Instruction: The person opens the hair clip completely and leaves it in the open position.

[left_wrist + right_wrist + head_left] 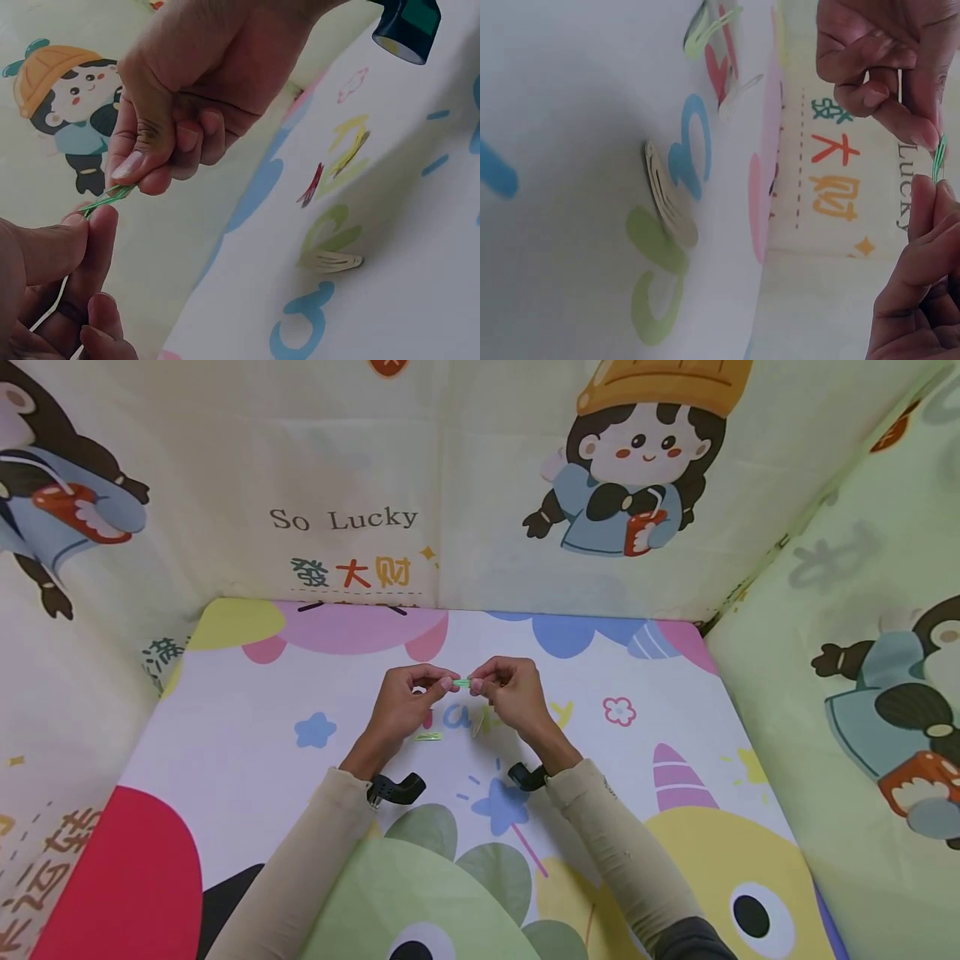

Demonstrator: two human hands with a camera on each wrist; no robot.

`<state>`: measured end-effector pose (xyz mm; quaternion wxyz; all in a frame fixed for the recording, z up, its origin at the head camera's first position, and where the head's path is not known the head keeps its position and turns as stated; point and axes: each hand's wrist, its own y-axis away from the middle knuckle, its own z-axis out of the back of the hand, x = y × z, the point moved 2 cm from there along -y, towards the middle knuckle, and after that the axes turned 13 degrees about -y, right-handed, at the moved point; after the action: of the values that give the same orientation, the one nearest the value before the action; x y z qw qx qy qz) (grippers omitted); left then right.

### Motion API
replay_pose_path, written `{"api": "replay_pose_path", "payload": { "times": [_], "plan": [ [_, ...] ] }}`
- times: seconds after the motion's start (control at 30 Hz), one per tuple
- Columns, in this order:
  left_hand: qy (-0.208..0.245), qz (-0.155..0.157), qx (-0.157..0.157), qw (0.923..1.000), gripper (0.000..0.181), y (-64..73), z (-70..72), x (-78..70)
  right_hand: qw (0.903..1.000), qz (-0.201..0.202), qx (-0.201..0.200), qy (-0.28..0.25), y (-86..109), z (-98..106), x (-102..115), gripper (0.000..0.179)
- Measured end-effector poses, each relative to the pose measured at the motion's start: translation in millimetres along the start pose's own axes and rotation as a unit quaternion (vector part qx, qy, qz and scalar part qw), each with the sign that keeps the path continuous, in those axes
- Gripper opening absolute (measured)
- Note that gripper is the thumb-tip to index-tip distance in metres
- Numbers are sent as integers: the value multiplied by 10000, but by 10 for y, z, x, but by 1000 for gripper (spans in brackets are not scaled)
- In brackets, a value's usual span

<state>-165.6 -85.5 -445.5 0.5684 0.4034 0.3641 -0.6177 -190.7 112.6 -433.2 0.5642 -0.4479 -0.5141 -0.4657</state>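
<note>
Cream cloth (480, 485) with cartoon figures and lettering hangs behind and beside a white counter (247, 760) covered in bright drawings. Above the counter, near its middle, the left hand (402, 697) and the right hand (519, 697) face each other, close together, both pinching one green clip (462, 683). It bridges the narrow gap between them, raised off the counter, each end caught between thumb and finger. Nearer the person, a cream clip (477, 724) lies on the counter by the right hand's side, and a yellow-green clip (429, 737) lies by the left's. From the left wrist, a red clip (311, 187) and a yellow clip (350, 152) show near each other on the counter, apart from the hands
</note>
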Motion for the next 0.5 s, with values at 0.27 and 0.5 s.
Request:
{"api": "replay_pose_path", "payload": {
  "times": [0.27,0.5],
  "plan": [
    [165,66,58,9998,18,12,-6,33,9987,-109,219,-454,7,7,0,5],
    [-248,-311,-182,9990,16,18,5,37,9957,-121,631,-660,-16,43,-12,8]
  ]
}}
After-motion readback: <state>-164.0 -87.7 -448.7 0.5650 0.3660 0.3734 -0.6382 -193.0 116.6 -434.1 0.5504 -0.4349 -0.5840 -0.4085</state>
